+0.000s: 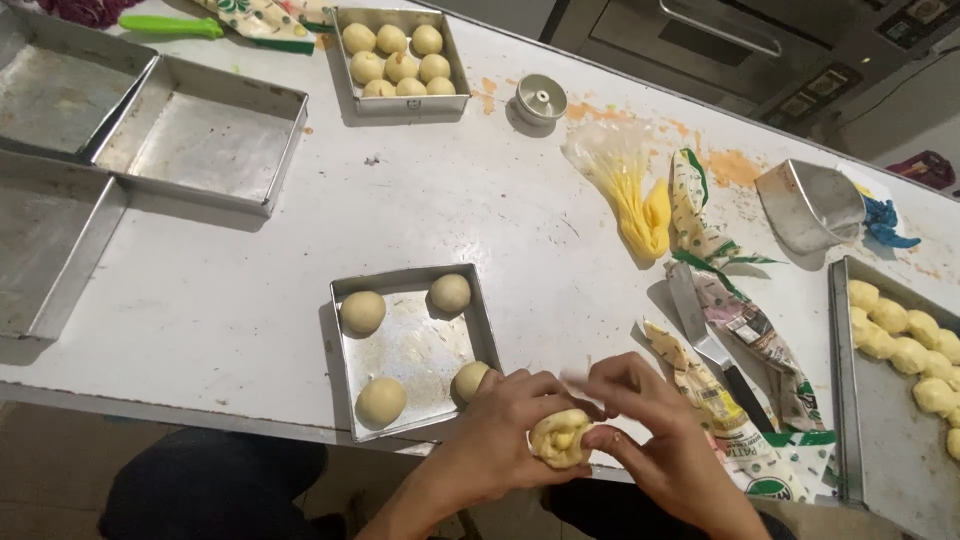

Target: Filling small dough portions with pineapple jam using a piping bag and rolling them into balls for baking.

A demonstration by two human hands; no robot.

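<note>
A long white table fills the view, smeared with orange at 1 o'clock. At 10 o'clock lie three empty metal trays, edges touching. At 3 o'clock a tray of dough balls runs off the frame. At 12 o'clock sits a full square pan, its balls packed together. Near the centre, toward 6 o'clock, a square pan holds four dough balls, one in each corner. At 2 o'clock lies a piping bag of yellow filling, with a metal scraper and crumpled wrappers at 4 o'clock. At 6 o'clock, the left hand cups a dough piece at the table edge, while the right hand pinches its top with narrow fingertips.
</note>
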